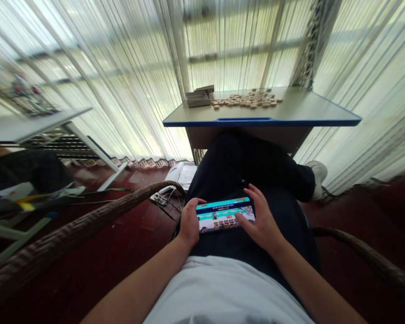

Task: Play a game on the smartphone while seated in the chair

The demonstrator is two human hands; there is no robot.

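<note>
A smartphone [222, 215] lies sideways above my lap, its lit screen showing a colourful game-like picture with a row of small tiles. My left hand [190, 222] is wrapped round the phone's left end. Around the right end is my right hand [261, 219], its index finger along the top corner and its thumb over the lower right of the screen. Whether the thumb touches the glass I cannot tell. The fingers behind the phone are hidden. Below it are my dark trousers [219, 175], with one leg crossed over the other.
Ahead stands a small blue-edged table [317, 108] with several round wooden pieces [249, 100] and an open box [198, 99]. Curved chair arms [97, 216] flank me. A white device with cables [180, 176] sits on the red floor. Another table [37, 123] is at left, curtains [138, 81] behind.
</note>
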